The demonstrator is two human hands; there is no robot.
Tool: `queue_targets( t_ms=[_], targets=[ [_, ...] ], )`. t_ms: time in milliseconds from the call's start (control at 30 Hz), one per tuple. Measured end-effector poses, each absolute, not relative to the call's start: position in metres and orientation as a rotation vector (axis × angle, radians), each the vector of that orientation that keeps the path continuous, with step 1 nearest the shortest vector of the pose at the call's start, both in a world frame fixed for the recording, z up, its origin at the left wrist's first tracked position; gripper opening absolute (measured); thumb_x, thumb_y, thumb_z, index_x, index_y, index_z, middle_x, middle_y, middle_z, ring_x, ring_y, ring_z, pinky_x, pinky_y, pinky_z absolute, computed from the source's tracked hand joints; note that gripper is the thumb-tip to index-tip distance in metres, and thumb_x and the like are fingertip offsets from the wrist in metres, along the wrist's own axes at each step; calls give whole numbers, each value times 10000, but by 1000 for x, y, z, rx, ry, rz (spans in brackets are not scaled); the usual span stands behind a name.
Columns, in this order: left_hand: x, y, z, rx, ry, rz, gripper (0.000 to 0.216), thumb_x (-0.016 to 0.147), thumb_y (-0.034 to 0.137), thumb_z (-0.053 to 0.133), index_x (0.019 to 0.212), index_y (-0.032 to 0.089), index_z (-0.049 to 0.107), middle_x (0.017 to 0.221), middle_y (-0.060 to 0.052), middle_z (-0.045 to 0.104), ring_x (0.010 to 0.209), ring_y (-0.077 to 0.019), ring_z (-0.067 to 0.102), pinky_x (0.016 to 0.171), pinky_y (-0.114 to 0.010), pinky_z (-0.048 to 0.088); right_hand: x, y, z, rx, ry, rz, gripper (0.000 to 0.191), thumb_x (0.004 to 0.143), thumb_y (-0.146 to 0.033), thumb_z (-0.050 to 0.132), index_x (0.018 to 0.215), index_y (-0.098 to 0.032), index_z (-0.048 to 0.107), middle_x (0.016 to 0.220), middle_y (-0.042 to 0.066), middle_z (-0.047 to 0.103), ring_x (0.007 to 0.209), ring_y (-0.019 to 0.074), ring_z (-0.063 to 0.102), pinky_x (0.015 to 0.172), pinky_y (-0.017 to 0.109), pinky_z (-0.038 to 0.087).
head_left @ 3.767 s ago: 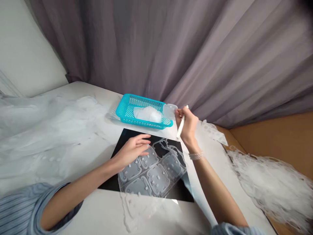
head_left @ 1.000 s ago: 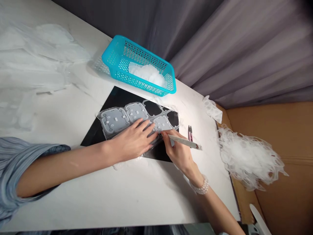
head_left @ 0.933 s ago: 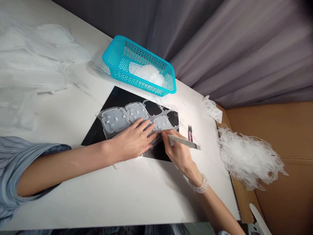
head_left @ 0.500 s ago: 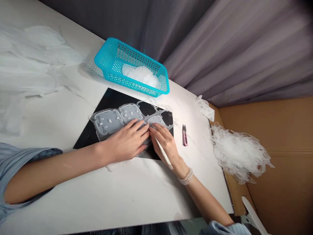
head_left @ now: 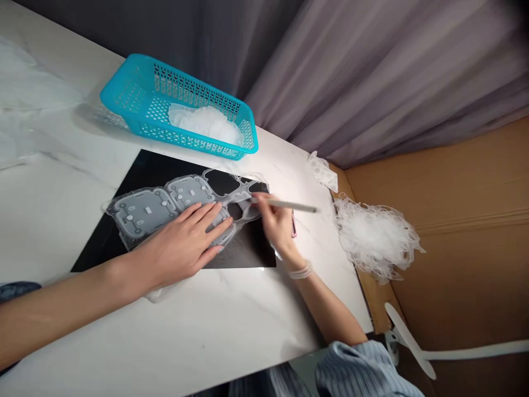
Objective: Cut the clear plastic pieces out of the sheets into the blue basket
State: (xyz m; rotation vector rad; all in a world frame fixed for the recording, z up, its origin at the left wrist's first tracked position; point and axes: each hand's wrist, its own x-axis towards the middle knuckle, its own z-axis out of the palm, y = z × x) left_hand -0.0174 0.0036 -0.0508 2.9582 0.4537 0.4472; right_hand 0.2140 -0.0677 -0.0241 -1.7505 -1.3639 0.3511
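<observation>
A translucent sheet of moulded rounded panels, with several cut-out openings at its far right end, lies on a black mat. My left hand rests flat on the sheet, fingers spread across its middle panels. My right hand is closed around a slim, pale, pen-like tool, its rear end pointing right. The right fingertips meet the sheet's right end, beside an opening; the tool's tip is hidden there. Something clear shows under the right palm, too small to name.
A blue perforated basket holding translucent white pieces stands behind the mat. Pink-handled snips lie partly behind my right hand. A tangled heap of clear trimmings sits at the table's right edge, near a crumpled white piece.
My right hand has moved apart from the left, and the tool has swung from pointing toward me to pointing right. A further opening shows in the sheet. The view has shifted right.
</observation>
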Motion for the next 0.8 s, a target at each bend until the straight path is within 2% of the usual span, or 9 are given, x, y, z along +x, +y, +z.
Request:
queue_targets(
  t_ms=[33, 133, 200, 267, 400, 533, 633, 700, 800],
  targets=[
    [-17, 3, -51, 2967, 461, 443, 500, 983, 323, 401, 1436, 131, 488, 1505, -245, 418, 1407, -377, 377, 1128, -536, 314, 235, -72, -17, -1759, -1114, 401, 302, 957, -400, 510, 997, -157, 684, 927, 120, 750, 846, 203, 734, 738, 304, 579],
    [-17, 3, -52, 2966, 471, 441, 498, 981, 345, 414, 1436, 156, 488, 1495, -228, 439, 1402, -367, 387, 1119, -525, 331, 296, -93, 13, -1756, -959, 428, 332, 921, -457, 532, 801, -174, 657, 667, 94, 709, 700, 211, 737, 661, 303, 564],
    [-17, 4, -49, 2935, 462, 456, 495, 970, 358, 444, 1422, 165, 499, 1476, -211, 470, 1388, -357, 407, 1113, -515, 349, 318, -107, 28, -1731, -910, 465, 286, 884, -452, 602, 742, -207, 645, 602, 79, 688, 679, 235, 738, 663, 332, 573],
    [-17, 4, -43, 2866, 457, 498, 469, 956, 351, 469, 1373, 153, 546, 1446, -207, 503, 1368, -354, 431, 1110, -514, 361, 316, -114, 33, -1701, -881, 509, 225, 868, -424, 643, 768, -224, 667, 668, 94, 717, 741, 266, 749, 708, 374, 590],
    [-10, 5, -18, 2410, 503, 582, 399, 969, 320, 381, 1168, 122, 665, 1294, -177, 629, 1285, -304, 524, 1078, -475, 423, 258, -110, 32, -1592, -870, 544, 152, 907, -374, 625, 933, -253, 714, 1008, 96, 750, 942, 268, 738, 884, 446, 584],
    [11, 11, 4, 1297, 536, 219, 642, 971, 571, 222, 944, 135, 692, 992, -151, 751, 950, -265, 712, 890, -440, 560, 186, -110, 53, -1521, -1188, 551, 169, 938, -335, 604, 1012, -291, 749, 1109, 56, 743, 1088, 269, 690, 1006, 520, 522],
    [22, 18, 7, 777, 460, 110, 628, 878, 702, 405, 826, 142, 684, 924, -145, 762, 896, -258, 724, 867, -401, 574, 162, -117, 70, -1555, -1575, 770, 203, 937, -320, 612, 1087, -306, 748, 1232, 52, 703, 1258, 290, 586, 1077, 546, 458],
    [23, 23, 5, 735, 474, 124, 527, 829, 653, 564, 861, 145, 698, 952, -128, 765, 923, -250, 721, 871, -378, 573, 164, -117, 72, -1578, -1604, 749, 217, 950, -320, 591, 1116, -305, 730, 1228, 53, 705, 1197, 275, 629, 1029, 516, 496],
    [17, 28, 0, 864, 496, 88, 519, 843, 629, 561, 1007, 158, 705, 1105, -143, 742, 1032, -278, 700, 862, -394, 581, 182, -103, 58, -1656, -1404, 555, 205, 989, -366, 507, 998, -256, 681, 1003, 56, 770, 921, 223, 716, 861, 428, 555]
  ],
)
